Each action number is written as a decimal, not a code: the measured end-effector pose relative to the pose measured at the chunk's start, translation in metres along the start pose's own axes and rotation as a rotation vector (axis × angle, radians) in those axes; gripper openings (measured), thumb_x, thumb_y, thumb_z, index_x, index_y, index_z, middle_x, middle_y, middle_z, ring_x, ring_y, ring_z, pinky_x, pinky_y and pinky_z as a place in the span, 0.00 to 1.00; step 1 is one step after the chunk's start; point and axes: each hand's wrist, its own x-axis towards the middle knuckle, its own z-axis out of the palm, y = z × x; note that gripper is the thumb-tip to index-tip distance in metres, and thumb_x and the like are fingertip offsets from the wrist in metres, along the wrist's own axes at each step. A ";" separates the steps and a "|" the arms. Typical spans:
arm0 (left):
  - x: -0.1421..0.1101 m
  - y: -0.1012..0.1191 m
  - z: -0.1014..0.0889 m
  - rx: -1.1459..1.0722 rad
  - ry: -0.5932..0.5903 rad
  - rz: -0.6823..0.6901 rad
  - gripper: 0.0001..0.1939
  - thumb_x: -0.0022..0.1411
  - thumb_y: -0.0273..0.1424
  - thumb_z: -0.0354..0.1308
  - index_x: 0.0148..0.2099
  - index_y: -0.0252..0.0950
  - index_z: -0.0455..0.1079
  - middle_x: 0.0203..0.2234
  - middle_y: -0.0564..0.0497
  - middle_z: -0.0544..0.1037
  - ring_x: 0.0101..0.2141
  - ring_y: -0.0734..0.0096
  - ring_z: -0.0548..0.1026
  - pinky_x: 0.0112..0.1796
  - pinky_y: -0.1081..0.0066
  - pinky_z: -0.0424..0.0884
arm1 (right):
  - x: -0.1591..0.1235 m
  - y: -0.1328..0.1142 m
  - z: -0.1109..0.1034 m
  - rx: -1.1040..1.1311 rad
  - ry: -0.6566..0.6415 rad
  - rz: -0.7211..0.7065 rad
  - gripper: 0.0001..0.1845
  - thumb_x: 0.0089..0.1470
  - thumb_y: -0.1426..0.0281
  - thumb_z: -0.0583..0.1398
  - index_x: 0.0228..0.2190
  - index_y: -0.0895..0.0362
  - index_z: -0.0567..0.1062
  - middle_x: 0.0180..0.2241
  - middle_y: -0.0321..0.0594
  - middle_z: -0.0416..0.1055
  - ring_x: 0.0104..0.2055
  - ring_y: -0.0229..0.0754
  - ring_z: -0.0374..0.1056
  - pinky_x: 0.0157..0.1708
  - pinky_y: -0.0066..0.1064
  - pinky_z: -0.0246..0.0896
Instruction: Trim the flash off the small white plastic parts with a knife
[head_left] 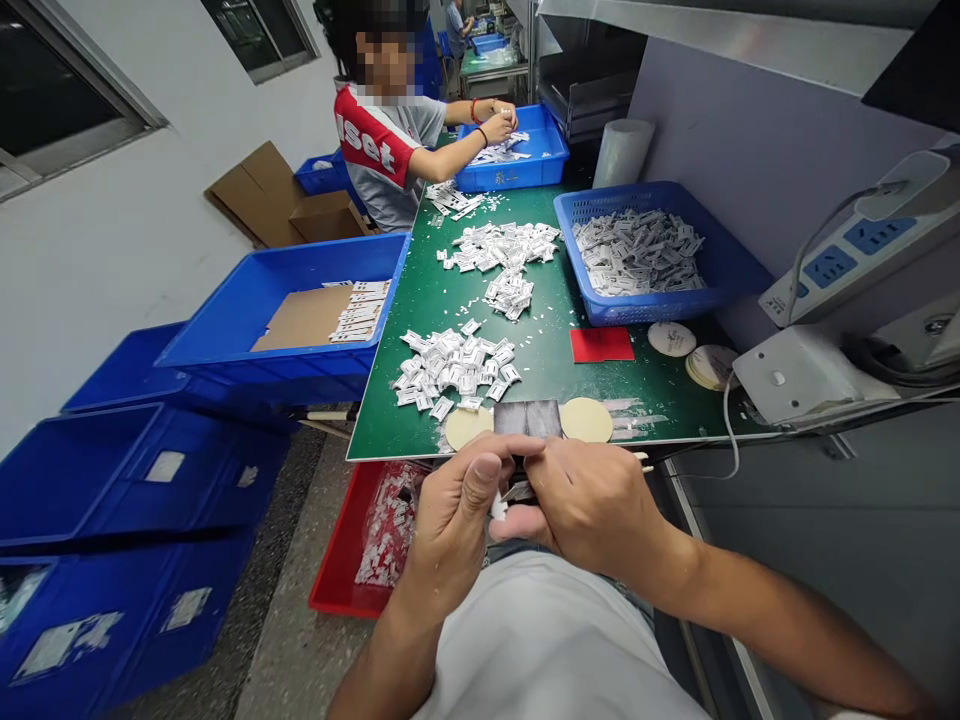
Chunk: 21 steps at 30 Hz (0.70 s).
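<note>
Just off the front edge of the green table (pixel 540 350), my two hands meet. My left hand (pixel 454 520) is closed around a small white plastic piece (pixel 499 507), mostly covered by the fingers. Against it, my right hand (pixel 592 495) is curled round a thin grey blade-like tool (pixel 519 491); its handle is hidden in the fist. Close in front of the hands lie a dark rectangular pad (pixel 526 418) and two pale yellow discs (pixel 587 419). A pile of small white plastic pieces (pixel 454 370) sits just beyond, at the left.
More white pieces (pixel 504 245) lie farther back. At right stand a blue basket (pixel 645 305) of white parts, a red card (pixel 601 346) and a power strip (pixel 855 245). Below is a red bin (pixel 345 560); blue crates (pixel 285 365) stand left. A co-worker (pixel 390 150) handles parts opposite.
</note>
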 end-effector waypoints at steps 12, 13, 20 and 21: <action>0.004 0.003 0.006 -0.027 0.053 -0.019 0.18 0.67 0.41 0.50 0.40 0.38 0.79 0.30 0.49 0.75 0.29 0.71 0.67 0.33 0.71 0.63 | -0.003 0.000 0.000 -0.011 -0.018 0.016 0.34 0.64 0.49 0.39 0.24 0.57 0.70 0.17 0.36 0.63 0.20 0.38 0.54 0.24 0.34 0.38; 0.004 0.004 0.008 -0.025 0.058 -0.017 0.18 0.67 0.41 0.51 0.40 0.38 0.79 0.30 0.49 0.75 0.29 0.71 0.67 0.32 0.71 0.63 | -0.004 0.000 0.001 -0.008 -0.020 0.016 0.33 0.64 0.49 0.40 0.24 0.57 0.70 0.17 0.36 0.63 0.20 0.38 0.54 0.24 0.34 0.38; 0.012 -0.005 0.001 0.104 0.057 0.034 0.21 0.69 0.40 0.45 0.40 0.35 0.77 0.26 0.49 0.72 0.27 0.70 0.66 0.29 0.71 0.62 | -0.012 -0.002 0.006 0.255 -0.058 0.064 0.34 0.66 0.52 0.38 0.20 0.57 0.66 0.16 0.34 0.62 0.19 0.34 0.54 0.23 0.32 0.39; 0.020 -0.011 -0.003 0.232 0.058 0.076 0.21 0.70 0.39 0.43 0.42 0.35 0.75 0.27 0.49 0.72 0.28 0.70 0.67 0.30 0.71 0.62 | -0.015 -0.001 0.006 0.343 -0.074 0.100 0.34 0.66 0.52 0.37 0.20 0.57 0.65 0.16 0.33 0.60 0.19 0.33 0.54 0.23 0.31 0.40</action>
